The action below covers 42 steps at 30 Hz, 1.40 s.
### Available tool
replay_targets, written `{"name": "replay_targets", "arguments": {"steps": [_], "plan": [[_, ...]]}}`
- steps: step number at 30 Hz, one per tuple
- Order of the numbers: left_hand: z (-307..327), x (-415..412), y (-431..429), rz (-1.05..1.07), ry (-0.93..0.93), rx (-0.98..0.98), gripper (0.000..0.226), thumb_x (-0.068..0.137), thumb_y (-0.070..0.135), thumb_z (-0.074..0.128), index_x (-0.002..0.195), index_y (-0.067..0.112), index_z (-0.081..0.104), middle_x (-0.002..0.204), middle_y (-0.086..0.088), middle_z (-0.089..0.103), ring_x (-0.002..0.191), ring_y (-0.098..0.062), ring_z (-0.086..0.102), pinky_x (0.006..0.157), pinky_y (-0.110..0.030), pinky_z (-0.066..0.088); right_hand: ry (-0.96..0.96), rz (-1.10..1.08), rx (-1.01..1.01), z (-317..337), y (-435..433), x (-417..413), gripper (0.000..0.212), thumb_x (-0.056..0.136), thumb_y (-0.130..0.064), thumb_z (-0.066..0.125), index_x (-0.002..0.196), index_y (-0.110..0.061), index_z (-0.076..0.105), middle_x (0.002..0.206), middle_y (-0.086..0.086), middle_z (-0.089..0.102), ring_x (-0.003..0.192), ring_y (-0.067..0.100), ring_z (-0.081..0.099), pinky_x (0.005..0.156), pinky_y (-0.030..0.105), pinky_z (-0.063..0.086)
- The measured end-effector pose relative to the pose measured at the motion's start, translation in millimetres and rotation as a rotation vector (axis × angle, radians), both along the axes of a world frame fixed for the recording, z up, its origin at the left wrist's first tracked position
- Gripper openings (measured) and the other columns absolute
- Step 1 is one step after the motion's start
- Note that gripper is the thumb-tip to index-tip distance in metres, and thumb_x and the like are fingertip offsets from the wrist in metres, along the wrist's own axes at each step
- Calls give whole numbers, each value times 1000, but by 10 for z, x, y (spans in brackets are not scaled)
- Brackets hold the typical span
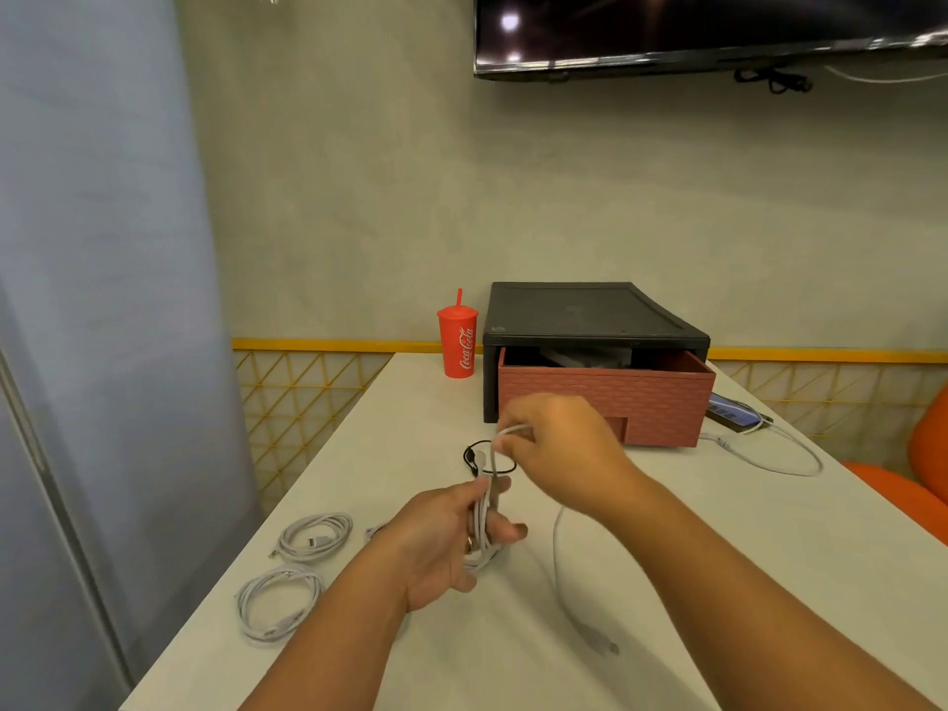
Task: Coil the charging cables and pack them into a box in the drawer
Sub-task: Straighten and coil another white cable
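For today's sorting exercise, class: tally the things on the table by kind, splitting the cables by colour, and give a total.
White cables: 4
Black cables: 1
Cups: 1
Drawer units: 1
Phones: 1
Total: 8

You can read only one text here: the white script "Coca-Cola", running up the side of the red cup [458,342] that stands on the table [667,531] beside the drawer unit [590,313]. No other words or numbers are readable.
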<state>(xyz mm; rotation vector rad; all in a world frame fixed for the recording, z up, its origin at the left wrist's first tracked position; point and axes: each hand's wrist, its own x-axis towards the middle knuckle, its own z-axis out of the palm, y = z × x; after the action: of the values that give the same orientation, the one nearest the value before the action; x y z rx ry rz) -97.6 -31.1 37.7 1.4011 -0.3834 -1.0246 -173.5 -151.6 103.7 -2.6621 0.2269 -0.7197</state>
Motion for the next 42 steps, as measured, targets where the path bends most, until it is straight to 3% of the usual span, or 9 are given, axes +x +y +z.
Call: {"name": "replay_targets", "arguments": {"steps": [7,12,19,23,29,32,36,39,42], "plan": [[37,144,40,169,271,-314,35,98,36,34,100,17,64,75,4,70,72,-14,61,102,-62,27,96,224,-76,-358,247,-149,22,95,-21,43,98,-13,64,83,6,61,76,21,52,68,34,43],[106,91,68,185,375,-474,31,97,34,35,104,16,60,51,8,57,91,-16,66,72,-40,40,113,272,214,-581,180,-181,39,96,-15,45,127,-37,54,68,-17,55,60,-2,49,62,16,38],[168,215,206,230,295,-635,37,86,33,44,114,13,58,37,6,38,56,-7,63,80,-48,42,340,221,354,-730,-139,-231,20,94,-23,52,99,-21,72,60,-12,58,53,-2,48,57,13,36],[129,237,290,117,301,-696,55,54,24,88,104,7,71,39,6,36,40,-7,46,83,-53,48,393,80,368,-770,-429,-226,23,90,-29,58,88,-11,71,58,-10,56,55,5,46,60,20,39],[109,168,289,139,287,-562,39,87,28,44,114,5,60,39,6,30,36,-7,32,72,-34,55,496,22,327,-726,-684,-244,16,89,-30,60,83,-19,69,67,-7,58,63,6,51,64,19,42],[130,190,325,161,255,-522,39,87,29,46,114,5,61,40,7,30,37,-7,33,73,-33,52,575,-10,270,-729,-819,-308,16,92,-29,56,81,-23,66,66,-11,59,62,2,51,63,16,41],[128,262,385,118,237,-590,51,61,29,83,104,3,71,42,5,35,38,-8,37,69,-24,43,623,-58,255,-770,-960,-376,21,91,-26,58,71,-24,65,64,-10,62,55,-1,50,61,13,40],[136,223,363,174,252,-587,35,83,27,54,93,1,74,40,4,33,36,-8,34,43,-16,43,606,-116,228,-773,-1001,-356,27,88,-24,61,61,-28,61,62,-9,62,54,1,52,59,15,41],[142,175,338,169,258,-552,40,86,26,44,100,-1,70,40,4,31,36,-8,33,40,-14,38,579,-251,179,-734,-1024,-298,25,84,-34,66,63,-22,60,65,-6,62,61,7,54,63,21,43]]}}
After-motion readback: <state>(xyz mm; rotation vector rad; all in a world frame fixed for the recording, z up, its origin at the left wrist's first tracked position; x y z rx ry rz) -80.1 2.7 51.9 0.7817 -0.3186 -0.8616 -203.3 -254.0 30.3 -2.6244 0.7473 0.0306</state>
